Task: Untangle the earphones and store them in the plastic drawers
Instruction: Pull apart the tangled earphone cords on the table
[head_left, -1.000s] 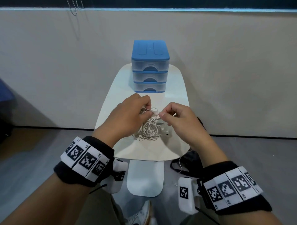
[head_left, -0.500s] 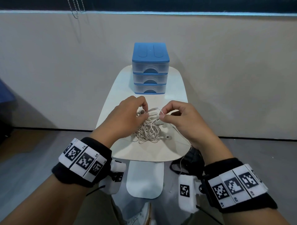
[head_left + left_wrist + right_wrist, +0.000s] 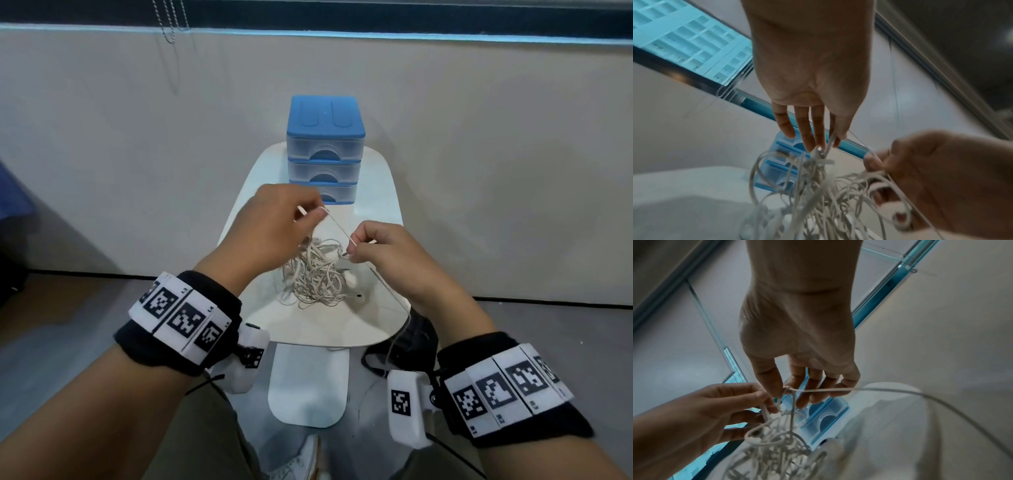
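Observation:
A tangle of white earphones (image 3: pixel 315 279) lies on the small white table (image 3: pixel 308 329). My left hand (image 3: pixel 317 212) is raised above the tangle and pinches one strand between thumb and forefinger. My right hand (image 3: pixel 352 248) pinches the same strand lower down, so a short length runs taut between the two hands. In the left wrist view, the left hand (image 3: pixel 830 143) holds the cable above the tangle (image 3: pixel 818 194). The right wrist view shows the right hand (image 3: pixel 789 389) pinching it, with a loose length trailing right. The blue-topped plastic drawers (image 3: pixel 325 147) stand at the table's far end, all three closed.
One earphone cable hangs over the table's right front edge (image 3: pixel 397 329). A black bag (image 3: pixel 414 342) lies on the floor below it. The table's white base (image 3: pixel 308 387) sits between my legs. A beige wall stands close behind the drawers.
My left hand has risen and moved away from the tangle, drawing a strand out straight. The right hand stayed near the tangle, still pinching the cable.

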A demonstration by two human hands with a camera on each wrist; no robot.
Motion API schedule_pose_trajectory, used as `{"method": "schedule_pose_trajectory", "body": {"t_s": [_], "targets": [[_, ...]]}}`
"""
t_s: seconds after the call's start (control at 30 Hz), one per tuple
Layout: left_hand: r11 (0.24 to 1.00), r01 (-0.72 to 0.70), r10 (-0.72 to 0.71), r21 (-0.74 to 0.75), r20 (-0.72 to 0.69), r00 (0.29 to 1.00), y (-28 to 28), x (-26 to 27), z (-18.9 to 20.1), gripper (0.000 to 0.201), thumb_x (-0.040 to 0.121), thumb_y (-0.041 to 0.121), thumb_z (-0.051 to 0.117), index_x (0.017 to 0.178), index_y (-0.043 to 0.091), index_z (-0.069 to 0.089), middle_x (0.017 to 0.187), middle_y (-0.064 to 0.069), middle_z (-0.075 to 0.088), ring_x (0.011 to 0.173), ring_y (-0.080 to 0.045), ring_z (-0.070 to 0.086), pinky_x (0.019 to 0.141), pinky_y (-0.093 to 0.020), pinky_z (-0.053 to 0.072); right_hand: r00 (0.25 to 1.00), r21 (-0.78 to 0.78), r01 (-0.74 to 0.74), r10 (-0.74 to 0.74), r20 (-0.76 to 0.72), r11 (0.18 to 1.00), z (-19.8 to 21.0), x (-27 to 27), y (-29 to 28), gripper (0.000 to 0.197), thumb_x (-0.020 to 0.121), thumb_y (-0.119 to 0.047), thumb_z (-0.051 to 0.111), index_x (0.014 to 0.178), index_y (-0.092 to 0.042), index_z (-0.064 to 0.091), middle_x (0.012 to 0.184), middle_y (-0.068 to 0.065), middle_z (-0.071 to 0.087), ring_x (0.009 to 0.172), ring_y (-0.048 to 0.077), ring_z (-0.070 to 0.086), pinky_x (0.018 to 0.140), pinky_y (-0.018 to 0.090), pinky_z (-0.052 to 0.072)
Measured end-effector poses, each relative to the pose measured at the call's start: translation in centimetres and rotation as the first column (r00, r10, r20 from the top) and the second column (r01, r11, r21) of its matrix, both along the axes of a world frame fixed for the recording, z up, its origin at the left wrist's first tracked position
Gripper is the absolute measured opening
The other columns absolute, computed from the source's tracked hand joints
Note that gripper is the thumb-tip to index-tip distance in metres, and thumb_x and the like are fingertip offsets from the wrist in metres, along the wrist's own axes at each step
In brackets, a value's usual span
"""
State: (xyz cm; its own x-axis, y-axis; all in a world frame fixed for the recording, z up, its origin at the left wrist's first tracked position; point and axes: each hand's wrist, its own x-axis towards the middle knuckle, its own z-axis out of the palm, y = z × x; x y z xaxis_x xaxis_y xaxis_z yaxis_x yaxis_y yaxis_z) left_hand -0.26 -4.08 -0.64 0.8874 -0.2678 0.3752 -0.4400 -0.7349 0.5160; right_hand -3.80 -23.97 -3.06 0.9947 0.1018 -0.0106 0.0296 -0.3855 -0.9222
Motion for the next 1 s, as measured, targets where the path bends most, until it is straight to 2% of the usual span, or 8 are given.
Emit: {"method": "schedule_pose_trajectory", "body": {"t_s": [0.07, 0.2, 0.37, 0.5, 0.63, 0.8, 0.9, 1.0], "targets": [[0.987, -0.113, 0.110, -0.116, -0.033, 0.993, 0.5, 0.4, 0.2, 0.017, 0.098, 0.031, 0.066, 0.086, 0.023, 0.075, 0.081, 0.015, 0.071, 0.071, 0.000, 0.064, 0.075, -0.031, 0.051, 0.997, -0.022, -0.027, 0.026, -0.075, 0.999, -0.2, -0.3, -0.4, 0.022, 0.089, -0.012, 0.060, 0.068, -0.020, 0.056, 0.067, -0.015, 0.056, 0.074, 0.011, 0.047, 0.071, 0.031, 0.033], [0.990, -0.140, 0.137, -0.034, -0.078, 0.988, 0.7, 0.3, 0.1, 0.008, 0.095, 0.035, 0.069, 0.098, 0.028, 0.067, 0.098, 0.013, 0.066, 0.081, -0.007, 0.062, 0.081, -0.037, 0.053, 0.996, -0.128, -0.084, 0.079, -0.040, 0.988, 0.2, -0.4, 0.0, 0.022, 0.092, -0.019, 0.064, 0.076, -0.004, 0.062, 0.086, 0.005, 0.064, 0.083, 0.015, 0.054, 0.077, 0.032, 0.038], [0.991, -0.087, 0.087, -0.106, -0.001, 0.996, -0.5, -0.7, 0.4, 0.019, 0.089, 0.029, 0.074, 0.095, 0.026, 0.055, 0.088, 0.009, 0.060, 0.070, -0.005, 0.054, 0.066, -0.026, 0.043, 0.996, -0.019, 0.013, -0.011, 0.091, 1.000, 2.4, 0.8, 1.1, 0.015, 0.084, -0.017, 0.074, 0.071, -0.011, 0.071, 0.093, -0.002, 0.072, 0.094, 0.009, 0.065, 0.086, 0.027, 0.045], [0.971, 0.017, -0.064, -0.239, -0.191, 0.979, -1.2, -1.3, 0.2, 0.009, 0.094, 0.017, 0.066, 0.089, 0.024, 0.065, 0.088, 0.009, 0.071, 0.065, -0.016, 0.065, 0.062, -0.022, 0.045, 0.992, 0.039, 0.047, -0.052, 0.113, 0.998, 3.2, 1.5, 1.6, 0.019, 0.079, -0.012, 0.080, 0.062, -0.017, 0.071, 0.074, -0.002, 0.068, 0.073, 0.005, 0.061, 0.076, 0.023, 0.047], [0.889, 0.054, -0.248, -0.455, -0.378, 0.892, -1.1, -1.6, 0.0, 0.009, 0.102, 0.012, 0.061, 0.103, 0.014, 0.069, 0.089, -0.007, 0.075, 0.061, -0.017, 0.055, 0.058, -0.021, 0.044, 0.992, 0.125, 0.107, -0.114, 0.046, 0.986, 3.7, 1.6, 1.6, 0.019, 0.080, -0.010, 0.079, 0.064, -0.018, 0.071, 0.062, -0.009, 0.062, 0.052, -0.002, 0.049, 0.051, 0.009, 0.039], [0.923, 0.085, -0.239, -0.375, -0.386, 0.891, -1.7, -1.8, -0.3, 0.032, 0.103, 0.038, 0.060, 0.086, 0.018, 0.078, 0.068, -0.003, 0.069, 0.062, -0.016, 0.054, 0.059, -0.024, 0.043, 0.979, 0.295, 0.190, -0.201, 0.010, 0.937, 5.2, 2.2, 1.7, 0.011, 0.091, -0.015, 0.070, 0.080, -0.016, 0.065, 0.074, -0.001, 0.070, 0.058, 0.016, 0.055, 0.058, 0.028, 0.038], [0.954, 0.106, -0.214, -0.280, -0.389, 0.896, -1.8, -1.8, -0.6, 0.036, 0.101, 0.042, 0.064, 0.078, 0.019, 0.079, 0.059, 0.004, 0.063, 0.058, -0.012, 0.056, 0.059, -0.021, 0.043, 0.978, 0.362, 0.193, -0.210, 0.007, 0.912, 6.4, 2.4, 1.9, 0.013, 0.106, -0.018, 0.049, 0.093, -0.018, 0.051, 0.068, 0.005, 0.073, 0.050, 0.020, 0.062, 0.052, 0.026, 0.040], [0.972, 0.118, -0.192, -0.201, -0.403, 0.895, -1.7, -1.9, -0.5, 0.034, 0.101, 0.035, 0.063, 0.074, 0.019, 0.078, 0.060, 0.006, 0.065, 0.053, -0.005, 0.054, 0.057, -0.016, 0.040, 0.899, 0.292, 0.317, -0.384, 0.209, 0.902, 7.3, 3.0, 1.0, 0.011, 0.104, -0.014, 0.044, 0.095, -0.018, 0.048, 0.067, 0.006, 0.069, 0.050, 0.021, 0.067, 0.048, 0.026, 0.044]]}}
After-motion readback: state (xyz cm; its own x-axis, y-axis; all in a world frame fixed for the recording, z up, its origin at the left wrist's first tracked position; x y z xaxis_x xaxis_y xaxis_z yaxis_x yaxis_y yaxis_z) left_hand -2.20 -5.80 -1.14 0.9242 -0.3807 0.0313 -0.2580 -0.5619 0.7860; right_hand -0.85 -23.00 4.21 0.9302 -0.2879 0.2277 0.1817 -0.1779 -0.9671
